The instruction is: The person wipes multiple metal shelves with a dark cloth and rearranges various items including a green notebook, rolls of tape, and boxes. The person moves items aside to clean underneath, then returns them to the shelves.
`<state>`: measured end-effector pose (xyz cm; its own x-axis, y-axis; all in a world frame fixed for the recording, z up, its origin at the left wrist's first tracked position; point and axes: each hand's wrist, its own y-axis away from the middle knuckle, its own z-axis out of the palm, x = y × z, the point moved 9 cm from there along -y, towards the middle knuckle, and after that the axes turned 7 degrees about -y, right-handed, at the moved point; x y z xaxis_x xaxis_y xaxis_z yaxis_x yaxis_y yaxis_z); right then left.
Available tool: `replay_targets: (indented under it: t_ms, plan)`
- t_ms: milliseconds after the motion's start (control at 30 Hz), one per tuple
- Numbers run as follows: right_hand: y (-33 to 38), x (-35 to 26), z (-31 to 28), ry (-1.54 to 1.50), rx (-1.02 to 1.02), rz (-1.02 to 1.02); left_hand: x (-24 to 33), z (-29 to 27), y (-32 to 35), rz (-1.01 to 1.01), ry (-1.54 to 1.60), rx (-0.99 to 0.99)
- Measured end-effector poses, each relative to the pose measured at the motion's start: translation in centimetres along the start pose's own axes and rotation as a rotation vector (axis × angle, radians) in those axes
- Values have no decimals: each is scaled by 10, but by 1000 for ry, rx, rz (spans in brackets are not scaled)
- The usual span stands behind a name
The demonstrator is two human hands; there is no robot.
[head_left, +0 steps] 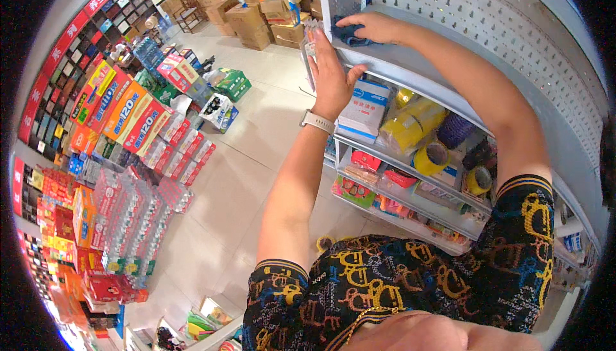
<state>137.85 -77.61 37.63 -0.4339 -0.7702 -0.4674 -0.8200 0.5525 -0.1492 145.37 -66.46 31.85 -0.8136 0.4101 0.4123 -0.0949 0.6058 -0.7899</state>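
Observation:
My right hand (374, 28) presses a dark blue cloth (350, 35) onto the bare top board of a grey metal shelf unit (423, 65), at the corner by its upright post. Its fingers are bent over the cloth. My left hand (333, 78), with a light watch band at the wrist, lies against the unit's left end just below that corner. Its fingers point up and its thumb stands apart. Beside it, clear packaging (308, 62) hangs on the unit's end, partly covered by the hand.
Lower shelves hold a white-and-blue box (364, 110), yellow tape rolls (431, 157) and small packets. A perforated back panel (462, 11) rises behind the top board. Cardboard cartons (247, 25) stand on the tiled floor at the back; stacked drink packs (131, 222) are at the left.

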Motion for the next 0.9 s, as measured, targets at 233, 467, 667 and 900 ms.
replay_targets:
  t_ms: [233,467,667,900]
  plan:
    - [61,-58,5,-8,-24,103,4,4,0,84,-1,23]
    - [158,-41,-20,-47,4,128,6,0,2,8,-41,-68]
    - [319,-10,-72,-128,27,425,8,-1,2,1,-79,-89]
    - [369,-4,-118,-109,391,531,-13,-8,6,83,380,-33]
